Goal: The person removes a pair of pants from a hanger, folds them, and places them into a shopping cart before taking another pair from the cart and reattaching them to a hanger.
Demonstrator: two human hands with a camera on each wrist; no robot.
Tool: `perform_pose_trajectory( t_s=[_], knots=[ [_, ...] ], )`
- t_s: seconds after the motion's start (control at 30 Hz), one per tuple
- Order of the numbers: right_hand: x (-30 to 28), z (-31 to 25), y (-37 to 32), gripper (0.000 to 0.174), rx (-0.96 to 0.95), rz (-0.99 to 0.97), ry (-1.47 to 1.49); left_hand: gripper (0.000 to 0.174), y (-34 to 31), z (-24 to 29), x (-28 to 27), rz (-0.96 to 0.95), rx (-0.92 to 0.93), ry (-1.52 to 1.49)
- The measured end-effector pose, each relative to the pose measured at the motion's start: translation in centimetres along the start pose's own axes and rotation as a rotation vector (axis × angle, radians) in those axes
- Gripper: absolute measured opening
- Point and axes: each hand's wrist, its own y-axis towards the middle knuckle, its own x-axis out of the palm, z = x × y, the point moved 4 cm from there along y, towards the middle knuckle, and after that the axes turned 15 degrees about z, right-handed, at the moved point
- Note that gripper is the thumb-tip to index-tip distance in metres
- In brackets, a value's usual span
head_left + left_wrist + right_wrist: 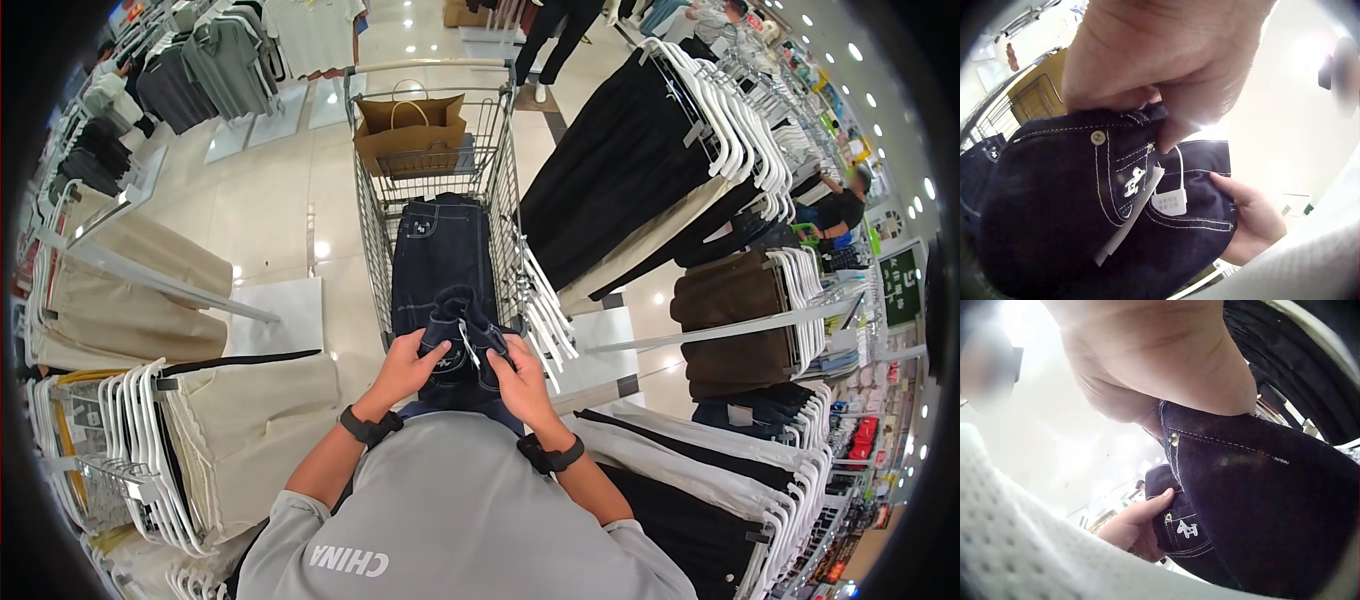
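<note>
Both hands hold a pair of dark blue jeans [462,310] by the waistband, in front of the body at the near end of a shopping cart. My left hand [408,364] pinches one side with the thumb on top; my right hand [518,378] grips the other side. White stitching, a metal rivet and a small white embroidered figure [1135,182] mark the pocket in the left wrist view. A white plastic tag [1171,202] hangs on a loop beside a narrow pale strip [1127,219]. The right wrist view shows the jeans' dark cloth [1260,506] spread below my right hand.
Dark jeans [445,250] lie in the wire cart [365,220], with a brown paper bag [410,130] at its far end. White hangers [545,310] hang along its right side. Trouser racks flank me, with beige trousers [255,430] left and black trousers [610,170] right. A person [550,40] stands ahead.
</note>
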Motion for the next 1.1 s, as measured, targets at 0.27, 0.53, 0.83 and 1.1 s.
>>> perform_pose_trajectory(
  t_s=[0.27,0.53,0.83,1.1],
  knots=[
    [-0.9,1.5,0.6,0.018,0.197,0.067,0.122,0.022,0.0,1.4,-0.6,0.006,0.018,-0.032],
    [-3.1,1.3,1.2,0.021,0.305,0.124,0.106,0.024,0.5,2.5,-0.7,0.086,-0.002,-0.019],
    [-12.8,5.0,0.6,0.018,0.487,0.414,0.301,0.016,1.9,4.0,-6.1,0.205,-0.229,-0.244],
    [-13.5,6.0,-0.1,0.015,0.563,0.504,0.385,0.016,1.5,5.7,-4.9,0.116,-0.242,-0.25]
  ],
)
